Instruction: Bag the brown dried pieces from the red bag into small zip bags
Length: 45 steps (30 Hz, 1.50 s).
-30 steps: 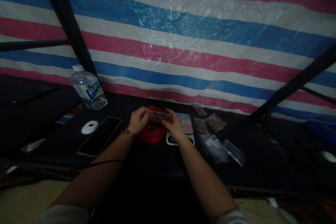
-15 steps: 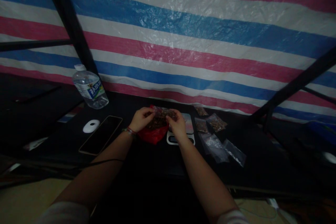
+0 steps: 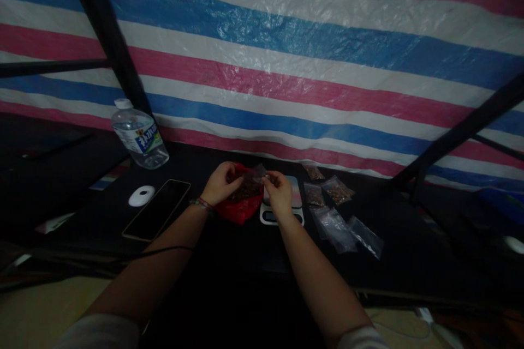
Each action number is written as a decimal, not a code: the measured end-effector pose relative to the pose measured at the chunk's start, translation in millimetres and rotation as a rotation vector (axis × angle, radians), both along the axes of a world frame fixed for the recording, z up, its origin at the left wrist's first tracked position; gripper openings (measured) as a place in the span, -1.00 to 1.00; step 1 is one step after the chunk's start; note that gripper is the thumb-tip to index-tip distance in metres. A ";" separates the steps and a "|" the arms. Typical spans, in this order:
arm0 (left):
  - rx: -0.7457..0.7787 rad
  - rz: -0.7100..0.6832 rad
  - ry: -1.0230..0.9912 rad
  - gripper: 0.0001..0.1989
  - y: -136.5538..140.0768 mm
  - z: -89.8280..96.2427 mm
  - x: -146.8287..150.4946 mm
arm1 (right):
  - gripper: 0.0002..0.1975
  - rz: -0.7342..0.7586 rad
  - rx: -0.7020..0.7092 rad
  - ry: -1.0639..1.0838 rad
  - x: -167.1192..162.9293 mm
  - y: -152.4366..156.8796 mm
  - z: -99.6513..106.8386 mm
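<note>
My right hand (image 3: 279,192) pinches a small clear zip bag (image 3: 258,170) between thumb and fingers, above the left side of a white kitchen scale (image 3: 297,212). Over the left edge of an open red plastic bag (image 3: 236,211) is my left hand (image 3: 220,184), its fingers bent inward. Small brown dried pieces (image 3: 244,190) fill the red bag. The left fingertips are at these pieces; dim light hides what, if anything, they grip. Part of the scale's plate shows beyond my right hand.
Right of the scale lie filled packets (image 3: 338,191) of brown pieces and several flat zip bags (image 3: 338,232). To the left are a phone (image 3: 158,210), a white round case (image 3: 142,196) and a clear bottle (image 3: 141,139). A striped plastic sheet (image 3: 286,82) hangs behind the black table.
My left hand has come off the clear bag and is now at the red bag's left side. The clear bag stays in my right hand, and more of the red bag's contents shows.
</note>
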State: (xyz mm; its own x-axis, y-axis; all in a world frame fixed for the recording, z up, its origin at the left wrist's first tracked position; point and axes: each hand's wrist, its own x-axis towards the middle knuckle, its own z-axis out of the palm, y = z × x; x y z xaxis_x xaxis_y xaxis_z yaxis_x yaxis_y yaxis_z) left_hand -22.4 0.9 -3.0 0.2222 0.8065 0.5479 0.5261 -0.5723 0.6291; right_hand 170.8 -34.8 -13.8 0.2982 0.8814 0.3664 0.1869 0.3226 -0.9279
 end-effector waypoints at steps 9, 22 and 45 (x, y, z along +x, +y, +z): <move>0.019 -0.064 0.261 -0.18 -14.3 -6.0 22.1 | -0.85 0.117 0.110 -0.123 -6.0 -9.2 7.7; 0.042 0.047 0.272 -0.03 -15.3 -9.2 26.1 | -0.90 0.054 0.117 -0.111 -5.3 -13.3 13.1; 0.065 0.130 0.234 -0.07 -12.0 -16.8 32.1 | -0.85 0.184 -0.074 -0.008 -13.6 -13.5 8.0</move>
State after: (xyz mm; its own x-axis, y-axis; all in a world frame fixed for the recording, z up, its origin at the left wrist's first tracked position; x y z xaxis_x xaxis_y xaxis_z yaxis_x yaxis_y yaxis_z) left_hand 9.7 -11.1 -19.8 0.2463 0.8010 0.5456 0.7243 -0.5262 0.4456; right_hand 157.3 -48.3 -5.8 0.1269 0.9455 0.3000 0.1388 0.2825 -0.9492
